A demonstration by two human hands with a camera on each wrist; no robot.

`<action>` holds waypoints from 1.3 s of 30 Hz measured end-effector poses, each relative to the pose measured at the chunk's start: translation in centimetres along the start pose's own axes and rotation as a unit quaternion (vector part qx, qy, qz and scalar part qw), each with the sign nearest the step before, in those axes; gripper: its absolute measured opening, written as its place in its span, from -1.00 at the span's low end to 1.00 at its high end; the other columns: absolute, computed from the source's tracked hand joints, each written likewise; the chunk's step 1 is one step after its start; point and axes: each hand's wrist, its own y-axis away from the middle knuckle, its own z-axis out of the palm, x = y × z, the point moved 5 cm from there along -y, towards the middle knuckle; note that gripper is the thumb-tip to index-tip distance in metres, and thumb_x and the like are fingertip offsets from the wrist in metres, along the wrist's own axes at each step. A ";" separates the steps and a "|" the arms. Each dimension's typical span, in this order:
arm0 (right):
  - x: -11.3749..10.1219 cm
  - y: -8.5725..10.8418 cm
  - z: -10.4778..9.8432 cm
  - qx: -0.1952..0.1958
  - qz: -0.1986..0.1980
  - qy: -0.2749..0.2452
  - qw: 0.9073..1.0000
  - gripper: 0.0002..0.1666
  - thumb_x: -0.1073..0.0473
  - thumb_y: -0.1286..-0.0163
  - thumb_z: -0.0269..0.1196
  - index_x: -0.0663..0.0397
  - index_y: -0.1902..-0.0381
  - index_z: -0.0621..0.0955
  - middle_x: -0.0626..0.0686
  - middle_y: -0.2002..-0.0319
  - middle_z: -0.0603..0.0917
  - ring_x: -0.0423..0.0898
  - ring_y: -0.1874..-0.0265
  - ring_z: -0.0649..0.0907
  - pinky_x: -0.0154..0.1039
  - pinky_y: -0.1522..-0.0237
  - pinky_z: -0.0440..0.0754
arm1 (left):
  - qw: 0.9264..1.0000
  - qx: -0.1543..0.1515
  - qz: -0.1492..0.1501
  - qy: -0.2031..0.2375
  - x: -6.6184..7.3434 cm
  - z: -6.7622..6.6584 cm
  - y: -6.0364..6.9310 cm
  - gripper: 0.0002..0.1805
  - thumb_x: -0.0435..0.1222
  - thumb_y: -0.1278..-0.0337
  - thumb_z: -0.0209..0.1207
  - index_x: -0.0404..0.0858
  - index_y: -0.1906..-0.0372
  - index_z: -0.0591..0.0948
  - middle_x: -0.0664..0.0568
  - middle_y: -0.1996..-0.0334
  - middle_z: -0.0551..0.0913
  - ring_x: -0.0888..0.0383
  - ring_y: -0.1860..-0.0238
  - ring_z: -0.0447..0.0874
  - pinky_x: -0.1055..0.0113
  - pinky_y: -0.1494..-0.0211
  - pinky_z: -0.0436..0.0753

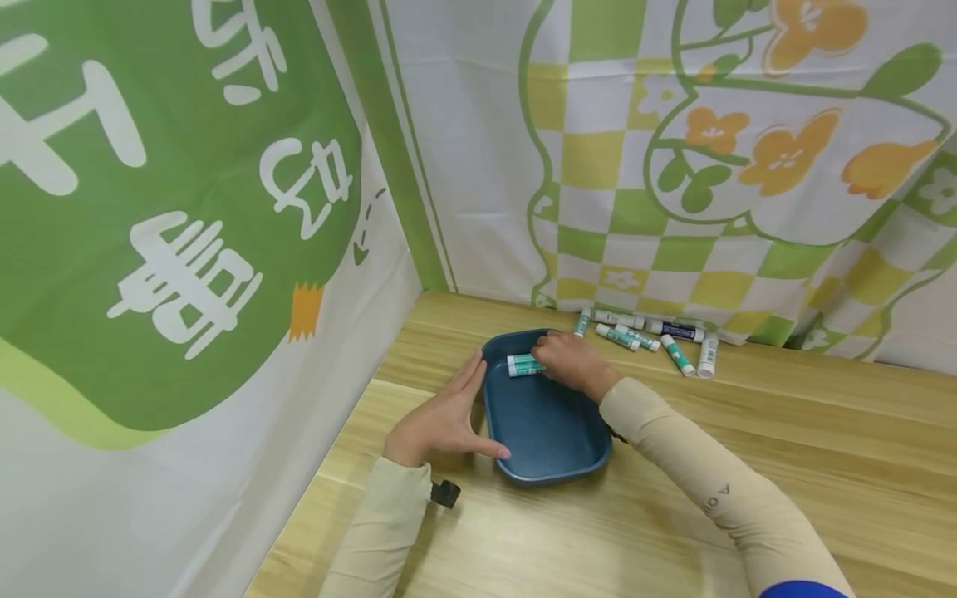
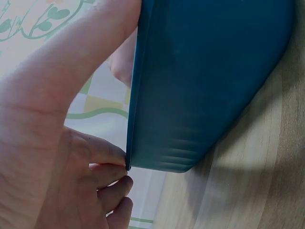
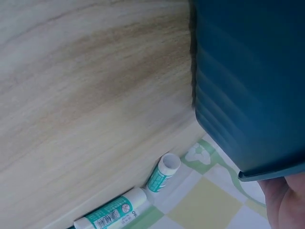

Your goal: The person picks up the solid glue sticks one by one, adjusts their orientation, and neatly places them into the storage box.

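Observation:
A dark blue rectangular tray (image 1: 549, 432) rests on the wooden table. Inside its far end, two green-and-white glue sticks (image 1: 526, 370) lie side by side. My right hand (image 1: 570, 362) reaches over the far right rim, curled fingers at the right ends of these sticks; it appears to pinch one, though the fingers cover the contact. Along the left rim, my left hand (image 1: 441, 419) touches the tray with thumb and fingers spread apart. In the left wrist view, the fingertips of the left hand (image 2: 71, 143) meet the tray's rim at a corner.
Several more glue sticks (image 1: 678, 355) lie loosely beyond the tray to the right, by the curtain's foot. One tube (image 1: 675, 330) there has a dark blue label. A patterned cloth (image 1: 598, 166) hangs behind the table (image 1: 748, 465), and a green-and-white one (image 1: 224, 249) at left.

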 end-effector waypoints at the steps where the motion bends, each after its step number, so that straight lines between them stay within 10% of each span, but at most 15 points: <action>1: 0.0 0.0 0.0 -0.001 0.001 0.001 1.000 -0.78 0.14 -0.24 0.58 0.03 0.19 0.79 0.04 0.26 0.78 0.02 0.22 0.75 -0.10 0.15 0.79 | 1.000 0.000 0.000 0.000 0.0 0.0 0.0 0.64 0.34 0.25 0.59 -0.35 -0.72 -0.17 -0.14 -0.76 -0.34 -0.06 -0.77 -0.32 -0.05 -0.75 0.11; 39: 2.9 2.9 -4.4 -0.014 0.058 -0.130 0.990 -0.69 0.18 -0.36 0.50 0.20 0.00 0.77 0.15 0.07 0.79 0.05 0.12 0.79 -0.05 0.08 0.80 | 1.000 -0.011 -0.008 0.007 0.1 0.0 0.0 0.64 0.33 0.23 0.58 -0.33 -0.72 -0.21 -0.11 -0.76 -0.38 -0.09 -0.77 -0.33 -0.09 -0.74 0.12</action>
